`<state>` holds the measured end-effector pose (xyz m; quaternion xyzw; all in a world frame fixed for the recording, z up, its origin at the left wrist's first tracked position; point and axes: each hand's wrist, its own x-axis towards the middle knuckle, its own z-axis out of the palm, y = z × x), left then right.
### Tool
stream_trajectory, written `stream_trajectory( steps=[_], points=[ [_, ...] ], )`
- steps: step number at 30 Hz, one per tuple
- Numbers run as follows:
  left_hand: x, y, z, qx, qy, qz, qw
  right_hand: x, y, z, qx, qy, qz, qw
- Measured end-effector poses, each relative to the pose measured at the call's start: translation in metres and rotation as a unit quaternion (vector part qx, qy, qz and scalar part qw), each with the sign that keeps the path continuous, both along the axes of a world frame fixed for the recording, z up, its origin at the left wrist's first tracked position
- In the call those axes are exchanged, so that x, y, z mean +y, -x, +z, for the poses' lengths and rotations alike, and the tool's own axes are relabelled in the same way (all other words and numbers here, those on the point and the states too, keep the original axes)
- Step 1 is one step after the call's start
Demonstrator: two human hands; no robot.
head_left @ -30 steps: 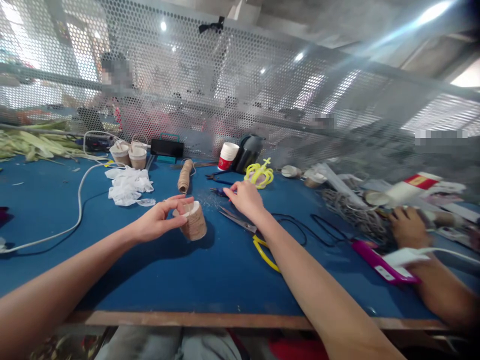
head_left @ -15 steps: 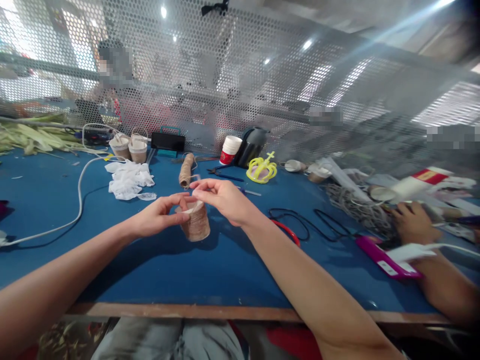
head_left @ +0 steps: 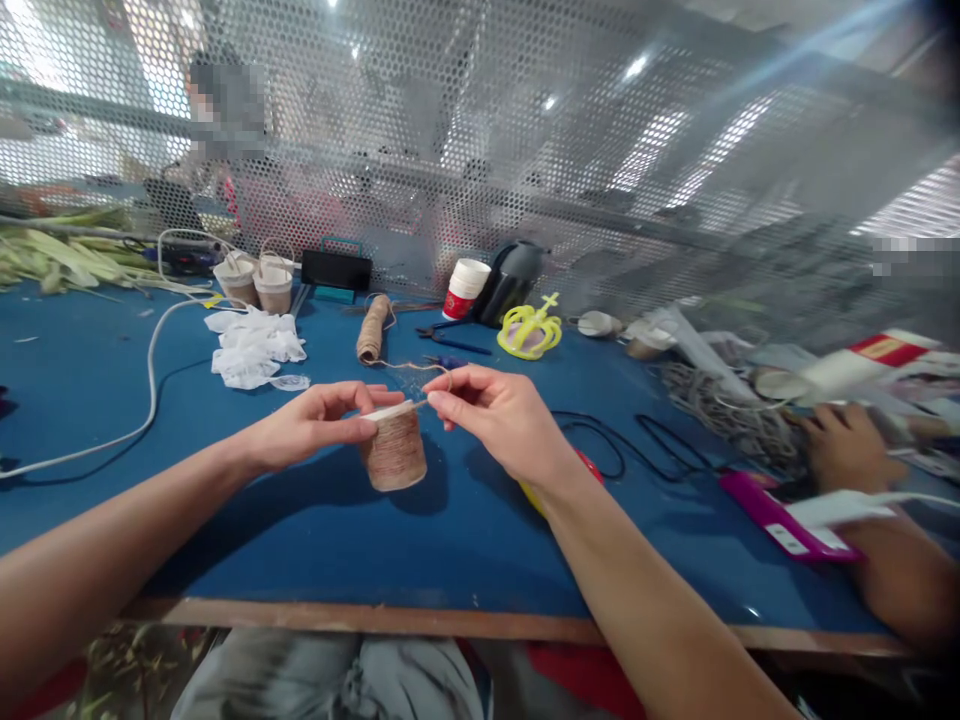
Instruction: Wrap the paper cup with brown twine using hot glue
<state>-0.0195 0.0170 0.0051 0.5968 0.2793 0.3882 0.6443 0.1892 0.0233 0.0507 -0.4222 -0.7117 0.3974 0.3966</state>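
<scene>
A small cup wrapped in brown twine (head_left: 394,447) is at the middle of the blue table (head_left: 315,540). My left hand (head_left: 315,422) pinches its white rim from the left. My right hand (head_left: 502,415) is closed in a pinch on a strand of twine (head_left: 409,367) just right of the rim. The strand runs back to a twine spool (head_left: 372,328) lying farther off. Yellow-handled scissors (head_left: 534,492) lie mostly hidden under my right wrist.
Crumpled white plastic (head_left: 253,347), two twine cups (head_left: 259,285), a white cable (head_left: 150,370), a red-and-white cup (head_left: 463,289), a yellow crown (head_left: 531,330) and pliers sit behind. A co-worker's hand (head_left: 836,447) and a pink tool (head_left: 772,512) are at the right. Mesh screen behind.
My right hand left the far side of the table, came back to the cup rim and now pulls a twine strand to the right. My left hand kept hold of the cup.
</scene>
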Motion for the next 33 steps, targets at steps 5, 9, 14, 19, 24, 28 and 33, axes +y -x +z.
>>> stream_trajectory(
  steps=[5, 9, 14, 19, 24, 28, 33],
  points=[
    [-0.002, 0.001, 0.002, -0.001, 0.015, -0.01, 1.0, 0.001, -0.004, -0.005, 0.007, 0.029, 0.006, 1.0],
    [-0.003, 0.001, 0.004, -0.004, 0.016, -0.016, 1.0, 0.001, -0.005, -0.006, 0.003, 0.04, 0.004, 0.999],
    [-0.004, 0.001, 0.005, -0.008, 0.001, -0.027, 1.0, 0.0, -0.006, -0.009, -0.002, 0.048, 0.005, 0.999],
    [-0.004, 0.003, 0.006, -0.015, -0.009, -0.041, 0.999, -0.001, -0.007, -0.009, -0.025, 0.038, 0.003, 0.999],
    [-0.004, 0.004, 0.005, -0.039, -0.017, -0.065, 0.997, -0.002, -0.008, -0.008, -0.04, 0.025, 0.023, 0.999],
    [-0.004, 0.005, 0.005, -0.052, -0.02, -0.078, 0.995, -0.003, -0.008, -0.009, -0.038, 0.027, 0.033, 0.998],
    [-0.005, 0.006, 0.004, -0.048, -0.019, -0.084, 0.995, -0.002, -0.009, -0.012, -0.024, 0.032, 0.055, 0.998]
  ],
)
